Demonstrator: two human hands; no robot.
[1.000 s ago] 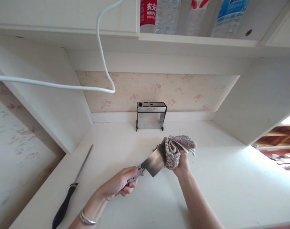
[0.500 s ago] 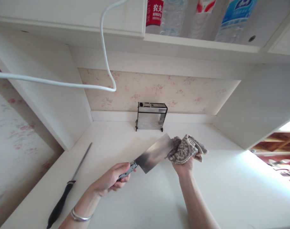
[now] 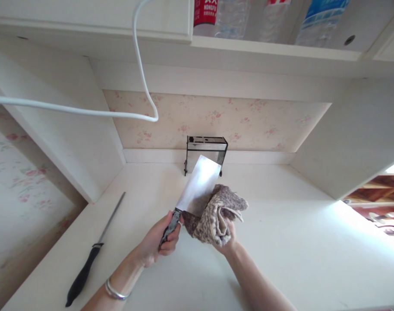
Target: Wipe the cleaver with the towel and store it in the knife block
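My left hand (image 3: 161, 235) is closed round the dark handle of a cleaver (image 3: 200, 181), whose broad shiny blade points up and away from me. A brown and cream patterned cloth (image 3: 212, 216) is bunched in my right hand (image 3: 227, 242), its fingers mostly hidden behind the folds. The cloth lies against the lower part of the blade, close to the handle. On the white tabletop to the left rests a honing steel (image 3: 86, 268) with a black handle, touched by neither hand.
A knife block (image 3: 206, 151) with clear sides and black edges stands against the back wall, partly behind the blade. A white cable (image 3: 141, 73) hangs in front at upper left. Plastic bottles (image 3: 232, 19) stand on the shelf above. Side panels (image 3: 342, 129) flank the white tabletop (image 3: 297, 250).
The cloth and my right hand have moved left, from the blade's tip to near its handle end. The cleaver has turned more upright, and its blade now catches bright light.
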